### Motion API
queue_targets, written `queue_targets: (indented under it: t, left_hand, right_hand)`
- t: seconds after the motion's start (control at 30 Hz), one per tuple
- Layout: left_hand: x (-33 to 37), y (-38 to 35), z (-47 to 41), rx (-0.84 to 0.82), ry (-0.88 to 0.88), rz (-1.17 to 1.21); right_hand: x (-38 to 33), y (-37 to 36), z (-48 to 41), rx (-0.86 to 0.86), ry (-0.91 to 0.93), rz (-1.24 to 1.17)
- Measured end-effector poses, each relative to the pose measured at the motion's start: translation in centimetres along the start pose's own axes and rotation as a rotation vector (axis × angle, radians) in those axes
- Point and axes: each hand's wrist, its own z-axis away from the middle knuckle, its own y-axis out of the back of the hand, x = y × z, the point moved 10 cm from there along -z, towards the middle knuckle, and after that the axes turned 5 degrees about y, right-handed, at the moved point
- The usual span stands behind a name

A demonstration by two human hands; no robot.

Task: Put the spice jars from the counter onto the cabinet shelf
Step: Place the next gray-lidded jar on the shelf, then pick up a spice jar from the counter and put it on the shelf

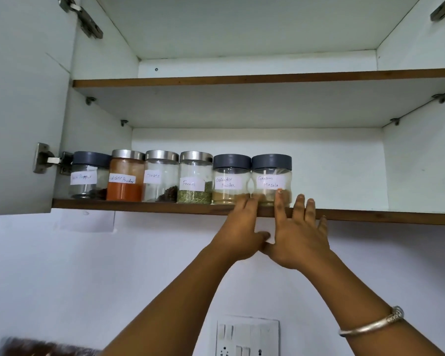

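Several labelled spice jars stand in a row on the lower cabinet shelf (pixel 144 204). From the left: pepper jar (pixel 88 176), red chilli powder jar (pixel 125 176), cloves jar (pixel 161 176), fennel jar (pixel 194 178), coriander powder jar (pixel 230 179) and garam masala jar (pixel 270 178). Both hands reach up to the shelf edge. My left hand (pixel 242 232) touches the base of the coriander jar with straight fingers. My right hand (pixel 297 235) has spread fingers, its forefinger on the base of the garam masala jar.
The shelf to the right of the garam masala jar is bare, and so is the upper shelf (pixel 242 78). The left cabinet door (pixel 23 111) stands open. A switch plate (pixel 247 337) is on the wall below. A bangle (pixel 370 322) is on my right wrist.
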Motion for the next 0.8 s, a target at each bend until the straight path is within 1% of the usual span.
queue_targets:
  t: [0.07, 0.2, 0.27, 0.3, 0.37, 0.47, 0.63, 0.7, 0.8]
  left_hand:
    - [-0.6, -0.8, 2.3, -0.060, 0.024, -0.020]
    - [-2.9, -0.7, 7.4, -0.100, 0.089, -0.011]
    - [-4.5, -0.2, 10.4, -0.139, 0.125, -0.017]
    - [-5.3, 0.1, 11.8, -0.155, 0.142, -0.031]
    - [-7.5, 0.7, 15.4, -0.179, 0.191, -0.084]
    - [-11.3, 1.8, 21.5, -0.218, 0.279, -0.107]
    - [-18.0, 4.8, 33.2, -0.249, 0.449, -0.092]
    - [-20.8, 5.8, 38.5, -0.283, 0.544, -0.103]
    - [-25.0, 7.3, 46.1, -0.365, 0.625, -0.240]
  right_hand:
    - [-1.3, -0.3, 1.1, -0.067, 0.010, -0.030]
    - [-5.5, -2.2, 4.5, -0.251, 0.102, -0.092]
    - [-8.3, -3.7, 6.9, -0.299, 0.177, -0.143]
    - [-9.7, -4.2, 7.9, -0.298, 0.216, -0.166]
    - [-13.2, -5.7, 10.7, -0.308, 0.317, -0.219]
    - [-18.7, -8.0, 15.2, -0.380, 0.438, -0.326]
    - [-29.0, -12.2, 24.6, -0.611, 0.638, -0.526]
    - [-33.1, -13.9, 28.7, -0.710, 0.676, -0.596]
    - [-38.5, -16.8, 34.7, -0.795, 0.709, -0.644]
